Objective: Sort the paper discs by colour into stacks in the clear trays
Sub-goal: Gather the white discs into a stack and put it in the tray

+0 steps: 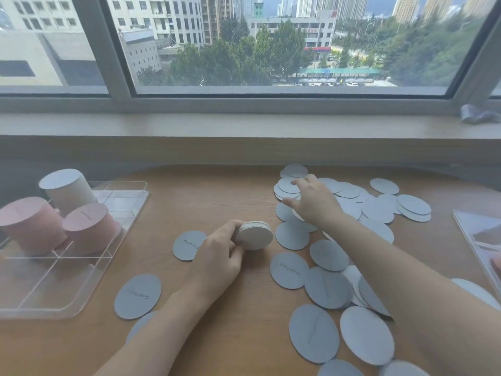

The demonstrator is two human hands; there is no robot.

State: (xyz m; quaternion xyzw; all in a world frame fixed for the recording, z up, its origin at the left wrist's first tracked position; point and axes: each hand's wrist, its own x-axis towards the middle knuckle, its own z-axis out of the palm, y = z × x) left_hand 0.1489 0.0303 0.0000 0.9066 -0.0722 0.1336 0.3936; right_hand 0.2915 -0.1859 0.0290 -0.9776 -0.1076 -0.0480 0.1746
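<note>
At far left, the clear tray (127, 213) on the worktop (217, 191) already carries three finished stacks: two tall pink stacks (29, 223) side by side toward you and one pale grey-white stack (67, 191) behind them; its near compartments show no discs. Just right of the tray, a few blue-grey discs (137, 295) lie singly and well apart on the wood, none yet gathered. At centre, your left hand (217, 256) has its fingers curled round a short stack of pale discs (253, 234), held on edge just above or on the worktop; which of the two cannot be told. Right of that, your right hand (311, 202) reaches over the loose heap of blue-grey discs (352, 202), fingers spread and lowered onto the far pile; whether they have pinched a disc or only touch it cannot be told. The heap runs overlapped from the far right of the worktop down to the near edge. At far right, the corner of a second clear tray (477, 234) enters the view; its contents are unclear. Judged from this layout, the pinks appear sorted, the pale discs are partly stacked, and most of the blue-grey discs remain to be collected and trayed.
</note>
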